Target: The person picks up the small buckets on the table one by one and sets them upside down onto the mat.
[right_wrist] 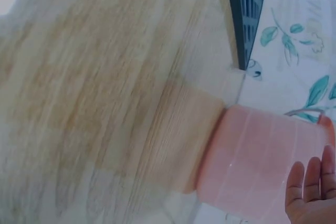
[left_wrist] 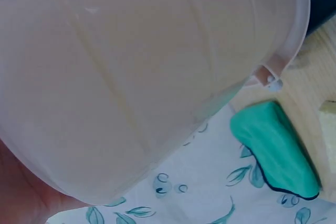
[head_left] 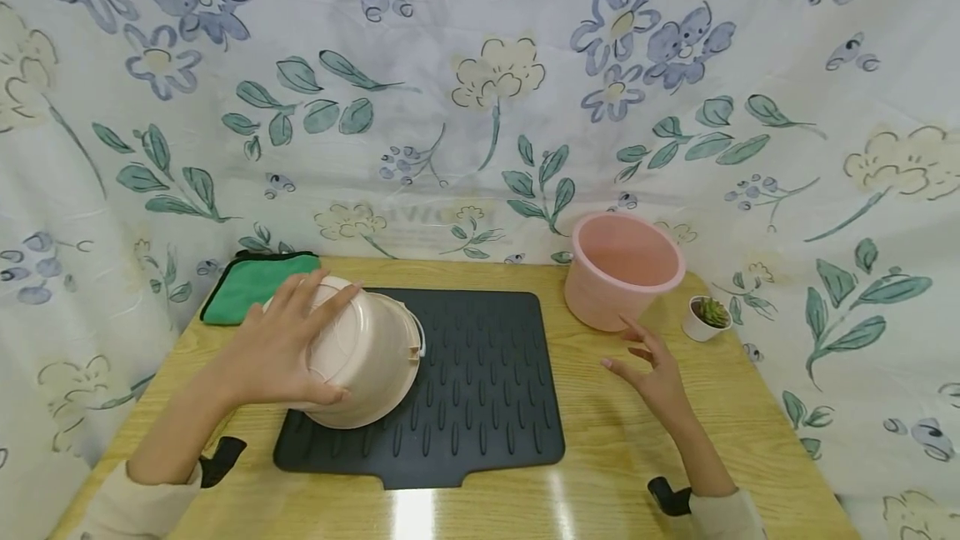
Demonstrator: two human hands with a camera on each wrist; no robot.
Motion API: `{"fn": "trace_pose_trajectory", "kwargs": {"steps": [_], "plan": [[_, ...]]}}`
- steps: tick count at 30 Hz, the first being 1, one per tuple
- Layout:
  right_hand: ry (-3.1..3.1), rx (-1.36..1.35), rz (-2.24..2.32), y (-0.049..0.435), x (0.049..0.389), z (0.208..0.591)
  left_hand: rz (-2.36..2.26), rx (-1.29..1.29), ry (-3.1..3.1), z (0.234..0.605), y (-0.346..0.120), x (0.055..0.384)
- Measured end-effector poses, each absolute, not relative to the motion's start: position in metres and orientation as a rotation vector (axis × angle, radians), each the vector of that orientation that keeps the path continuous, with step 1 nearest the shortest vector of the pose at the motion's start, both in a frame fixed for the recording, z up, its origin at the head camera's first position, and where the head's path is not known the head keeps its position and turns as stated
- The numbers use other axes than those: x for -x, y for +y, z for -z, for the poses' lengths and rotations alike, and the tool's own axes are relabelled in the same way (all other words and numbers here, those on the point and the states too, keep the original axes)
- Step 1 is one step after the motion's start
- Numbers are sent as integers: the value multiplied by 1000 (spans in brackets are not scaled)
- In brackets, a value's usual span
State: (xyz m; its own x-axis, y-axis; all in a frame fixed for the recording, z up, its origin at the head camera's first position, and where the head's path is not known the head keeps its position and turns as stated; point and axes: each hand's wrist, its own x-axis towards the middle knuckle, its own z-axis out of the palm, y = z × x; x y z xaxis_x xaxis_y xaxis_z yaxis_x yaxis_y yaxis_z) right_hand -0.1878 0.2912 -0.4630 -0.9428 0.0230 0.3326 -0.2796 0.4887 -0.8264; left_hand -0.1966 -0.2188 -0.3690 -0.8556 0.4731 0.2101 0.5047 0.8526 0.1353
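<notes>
My left hand [head_left: 281, 348] grips the base of a cream bucket [head_left: 378, 365], fingers spread over its bottom and thumb on the near side. The bucket is tipped, its rim turned away toward the dark mat [head_left: 480, 373]; its inside is hidden. In the left wrist view the bucket's wall [left_wrist: 147, 66] fills most of the picture, with a handle joint at the rim. My right hand [head_left: 652, 373] holds nothing, its fingers loosely bent just in front of a pink bucket [head_left: 588, 298] that stands upright at the back right.
A folded green cloth [head_left: 232, 294] with black edging lies at the back left. To the right of the pink bucket stands a small potted succulent [head_left: 705, 319]. A floral curtain [head_left: 420, 90] hangs behind the wooden table [head_left: 600, 465].
</notes>
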Motion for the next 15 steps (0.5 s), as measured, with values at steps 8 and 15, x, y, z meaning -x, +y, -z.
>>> {"fn": "trace_pose_trajectory", "kwargs": {"steps": [8,15], "plan": [[-2399,-184,-1493,293,193,462,343,756,-2910,371,-221,209],[-2397,-150,-1474,291,195,463,344,767,-2955,373,-216,219]]}}
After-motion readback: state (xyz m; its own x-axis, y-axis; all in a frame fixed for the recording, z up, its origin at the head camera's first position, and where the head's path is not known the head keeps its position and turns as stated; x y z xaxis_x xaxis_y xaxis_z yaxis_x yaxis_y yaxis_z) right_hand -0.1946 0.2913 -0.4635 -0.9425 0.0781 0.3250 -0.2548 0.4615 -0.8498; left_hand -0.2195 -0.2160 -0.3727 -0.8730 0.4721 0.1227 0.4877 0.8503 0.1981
